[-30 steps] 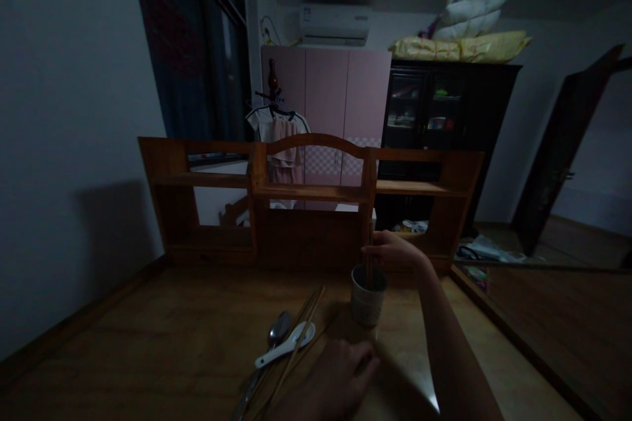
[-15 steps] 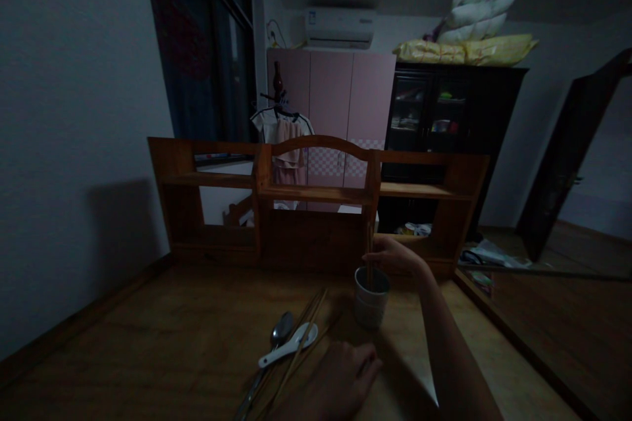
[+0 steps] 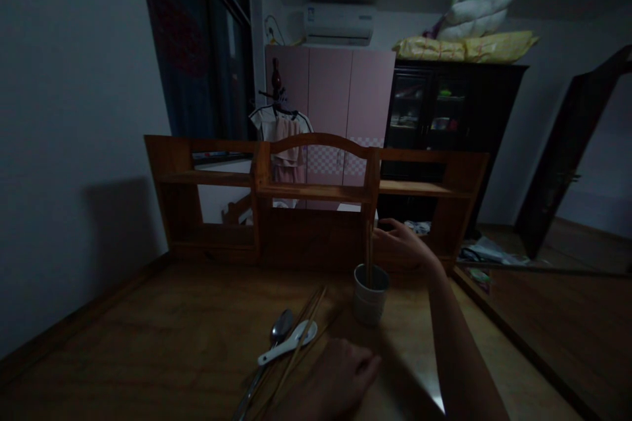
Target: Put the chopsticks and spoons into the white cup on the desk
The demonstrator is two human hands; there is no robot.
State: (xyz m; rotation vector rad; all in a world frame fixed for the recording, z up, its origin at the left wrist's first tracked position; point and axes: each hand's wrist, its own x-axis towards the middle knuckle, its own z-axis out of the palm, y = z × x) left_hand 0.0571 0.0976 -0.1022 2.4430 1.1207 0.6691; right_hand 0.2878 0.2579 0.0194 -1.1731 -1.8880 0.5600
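A pale grey cup [image 3: 370, 306] stands upright on the wooden tabletop, with chopsticks [image 3: 368, 253] leaning up out of it. Just right of the chopsticks' upper ends is my right hand [image 3: 402, 242], its fingers stretched and apart, holding nothing. My left hand [image 3: 345, 368] rests low on the table in front of the cup, fingers curled in; nothing shows in the gap by its thumb. Left of it lie a white soup spoon [image 3: 288, 345], a metal spoon [image 3: 282, 327] and several loose chopsticks [image 3: 311, 316], crossing one another. My left forearm hides their near ends.
A wooden shelf rack [image 3: 316, 194] runs along the table's back edge, behind the cup. The wall [image 3: 74, 210] borders the table on the left. A raised wooden edge [image 3: 498, 322] bounds it on the right. Farther off stand a pink wardrobe [image 3: 328, 92] and a dark cabinet [image 3: 457, 105].
My right hand has let go of the chopsticks in the cup and moved slightly up and right, its fingers opening. My left hand and the spoons stay in place.
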